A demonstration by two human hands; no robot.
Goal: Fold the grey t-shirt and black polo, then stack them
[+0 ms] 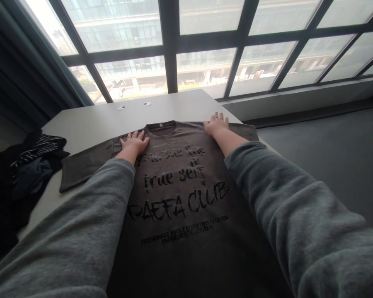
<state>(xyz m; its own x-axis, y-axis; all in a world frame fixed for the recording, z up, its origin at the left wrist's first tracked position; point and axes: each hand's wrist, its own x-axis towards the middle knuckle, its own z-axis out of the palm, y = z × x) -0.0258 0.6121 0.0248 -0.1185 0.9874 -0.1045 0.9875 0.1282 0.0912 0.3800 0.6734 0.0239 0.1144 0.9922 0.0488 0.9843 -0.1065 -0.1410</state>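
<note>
A dark grey-brown T-shirt (180, 256) with black printed lettering lies spread out, front up, its collar pointing toward the window. My left hand (134, 143) rests on the left shoulder area beside the collar, fingers spread. Across the collar, my right hand (216, 124) lies flat at the other shoulder, its fingertips reaching past the upper edge of the shirt. Both hands press on the cloth without gripping it. The left sleeve stretches out over the table; my right forearm partly covers the right side of the shirt.
Beneath the shirt is a white table (177, 101) with two round grommets near its far end. Dark clothes (37, 165) are heaped at the left edge. A dark curtain (40, 49) hangs at the left, and a framed window (202, 68) stands beyond. Grey floor (326, 153) lies to the right.
</note>
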